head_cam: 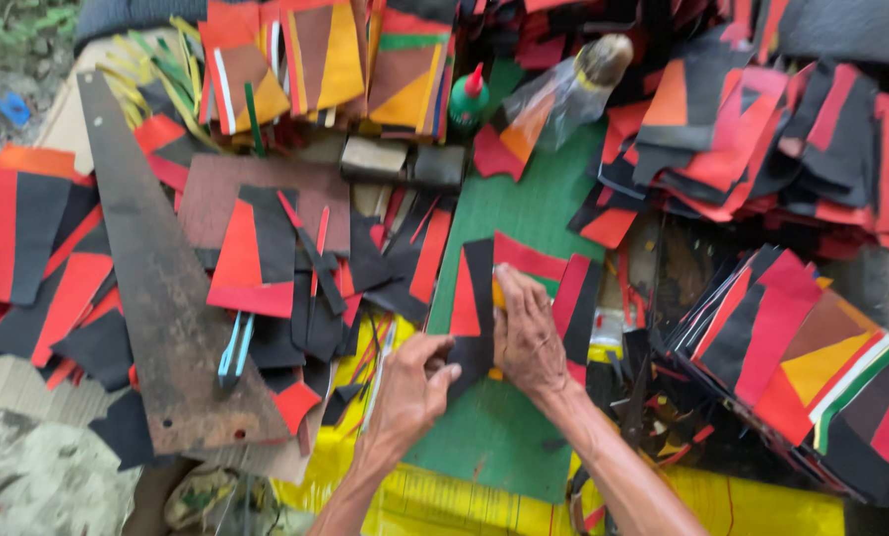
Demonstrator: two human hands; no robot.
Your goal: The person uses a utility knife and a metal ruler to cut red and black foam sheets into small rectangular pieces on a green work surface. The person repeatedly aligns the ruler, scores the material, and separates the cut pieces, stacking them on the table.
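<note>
My left hand (411, 382) pinches the lower edge of a black and red patchwork piece (472, 298) lying on a green mat (529, 208). My right hand (526, 333) lies flat on the same piece, fingers pressing near its top where a red strip (529, 258) and a bit of yellow show. Another red and black piece (575, 293) sits just right of that hand.
A rusty hand saw blade (161, 288) lies at the left, with blue-handled scissors (234, 347) beside it. Stacks of red, black, orange and brown cut pieces (792, 347) surround the mat. A green glue bottle (467, 99) and a plastic-wrapped bottle (578, 79) stand at the back.
</note>
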